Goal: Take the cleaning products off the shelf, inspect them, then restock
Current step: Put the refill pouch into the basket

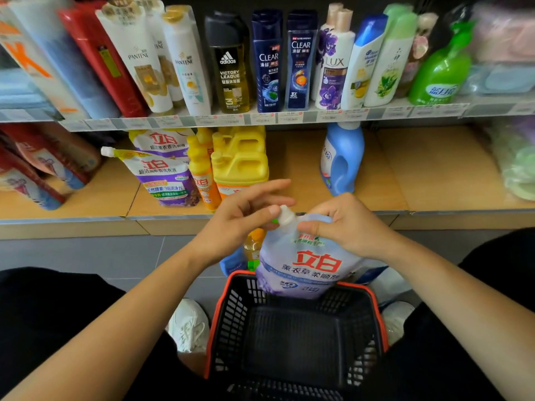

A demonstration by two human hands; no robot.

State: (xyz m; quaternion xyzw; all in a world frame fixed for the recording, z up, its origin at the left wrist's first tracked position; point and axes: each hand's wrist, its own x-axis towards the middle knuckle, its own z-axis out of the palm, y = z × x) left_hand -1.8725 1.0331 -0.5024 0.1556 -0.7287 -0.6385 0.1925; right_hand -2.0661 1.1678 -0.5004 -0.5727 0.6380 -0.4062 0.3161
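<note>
A pale lavender refill pouch with red characters hangs upright over the far rim of a black basket. My right hand pinches the pouch's top edge. My left hand has thumb and a finger on the pouch's white screw cap, the other fingers stretched out. On the lower shelf stand two purple-and-white pouches, an orange bottle, yellow jugs and a blue detergent bottle.
The upper shelf holds a row of shampoo and body-wash bottles and a green pump bottle. Behind the basket on the grey floor stand a blue bottle and an orange-yellow bottle. My white shoes flank the basket.
</note>
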